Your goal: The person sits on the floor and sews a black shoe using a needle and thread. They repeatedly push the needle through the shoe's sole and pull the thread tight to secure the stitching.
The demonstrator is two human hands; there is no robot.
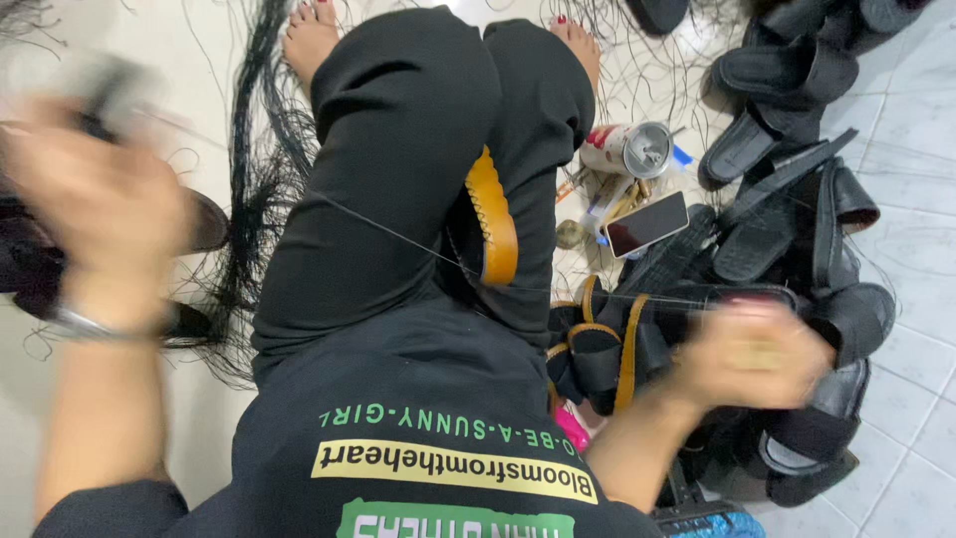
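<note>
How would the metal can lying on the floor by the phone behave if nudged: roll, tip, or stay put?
The can lies on its side on smooth tile, so a nudge across its length would probably roll it. It looks like thin metal, so likely light and easy to dent. The phone and small clutter right beside it would probably stop it soon.
</note>
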